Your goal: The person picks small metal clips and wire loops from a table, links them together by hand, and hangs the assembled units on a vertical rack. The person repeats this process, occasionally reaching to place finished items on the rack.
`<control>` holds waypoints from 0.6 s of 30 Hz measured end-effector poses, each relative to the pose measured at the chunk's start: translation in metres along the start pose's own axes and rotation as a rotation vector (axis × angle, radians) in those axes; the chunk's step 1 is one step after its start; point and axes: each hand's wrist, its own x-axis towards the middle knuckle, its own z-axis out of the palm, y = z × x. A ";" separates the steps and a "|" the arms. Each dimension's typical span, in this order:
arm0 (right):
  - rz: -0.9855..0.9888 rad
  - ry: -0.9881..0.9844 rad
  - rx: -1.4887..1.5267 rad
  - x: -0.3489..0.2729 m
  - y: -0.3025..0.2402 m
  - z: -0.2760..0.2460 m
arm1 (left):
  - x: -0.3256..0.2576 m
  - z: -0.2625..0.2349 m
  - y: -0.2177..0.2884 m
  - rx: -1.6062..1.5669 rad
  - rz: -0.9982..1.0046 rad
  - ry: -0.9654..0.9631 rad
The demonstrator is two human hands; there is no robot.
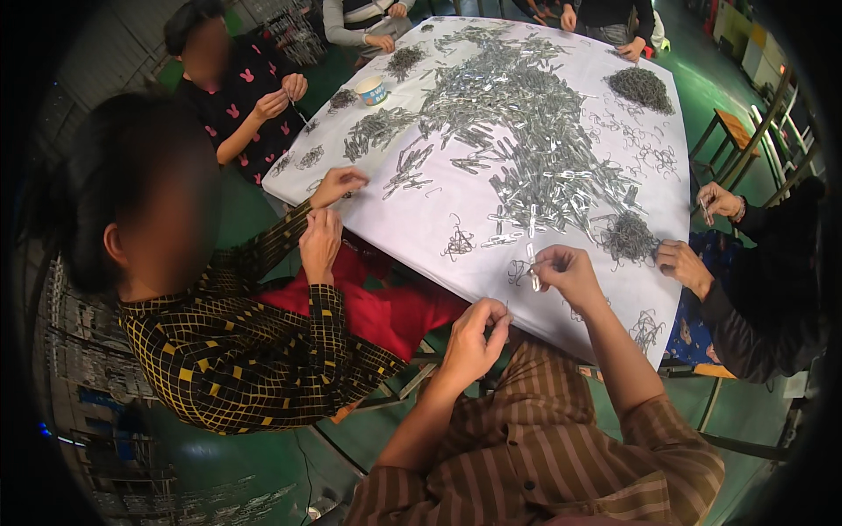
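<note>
While right hand [566, 273] pinches small silver metal clip [532, 267] at white table's [491, 263] 6 o'clock edge, left hand [474, 337], fingertips pressed together, hangs off-table: fumbled piece likely falls to floor.

Right hand [568, 273] pinches a metal clip [532, 267] over the white table [491, 272]

One head-worn fisheye view looks steeply down and forward over the white-covered bench [456, 210] — close to the wearer's forearms, edges bending toward the rim.
</note>
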 end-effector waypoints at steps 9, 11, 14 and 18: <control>-0.066 -0.045 0.032 -0.033 -0.027 0.036 | 0.004 0.005 -0.004 0.065 0.043 -0.042; -0.086 -0.013 -0.012 -0.038 -0.027 0.038 | 0.001 0.006 -0.005 0.060 0.030 -0.062; -0.120 0.064 -0.094 -0.047 -0.025 0.040 | -0.001 0.007 -0.007 0.100 0.048 -0.085; -0.204 0.142 -0.239 -0.062 -0.021 0.040 | -0.003 0.007 -0.009 0.165 0.087 -0.135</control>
